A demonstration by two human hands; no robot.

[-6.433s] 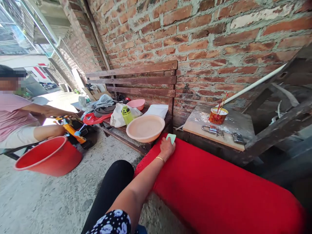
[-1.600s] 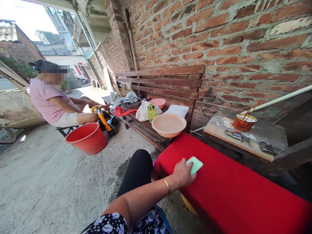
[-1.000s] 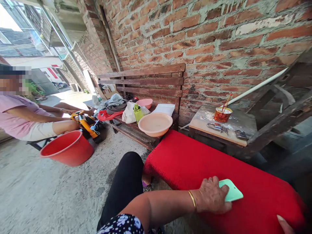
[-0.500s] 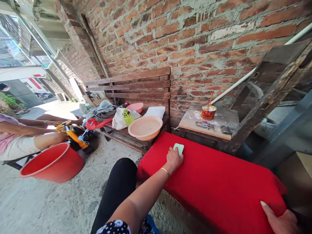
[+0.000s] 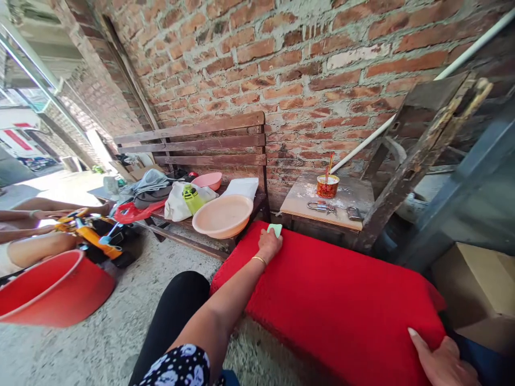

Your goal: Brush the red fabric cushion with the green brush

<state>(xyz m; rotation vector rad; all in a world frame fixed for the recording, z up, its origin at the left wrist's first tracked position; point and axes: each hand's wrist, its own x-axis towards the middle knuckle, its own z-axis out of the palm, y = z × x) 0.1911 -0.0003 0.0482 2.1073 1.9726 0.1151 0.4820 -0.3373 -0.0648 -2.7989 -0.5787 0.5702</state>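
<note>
A red cloth covers a long, low bench-like surface in front of me. My left hand is closed around a pale green, rounded block like a bar of soap. It presses the block onto the cloth close to the far left edge. At the lower right, my right hand rests on the near right end of the cloth, thumb stretched out and apart from the other fingers. Those other fingers are partly hidden, and nothing shows between them and the thumb.
A wooden bench by the brick wall bears a peach basin, a green bottle and bags. On a small table stand a red tub and padlocks. Left are a red bucket and a seated person; right, a cardboard box.
My left hand has slid the green block away from me towards the far edge of the cloth. My right hand stays on the cloth's near end. The view has swung right.
</note>
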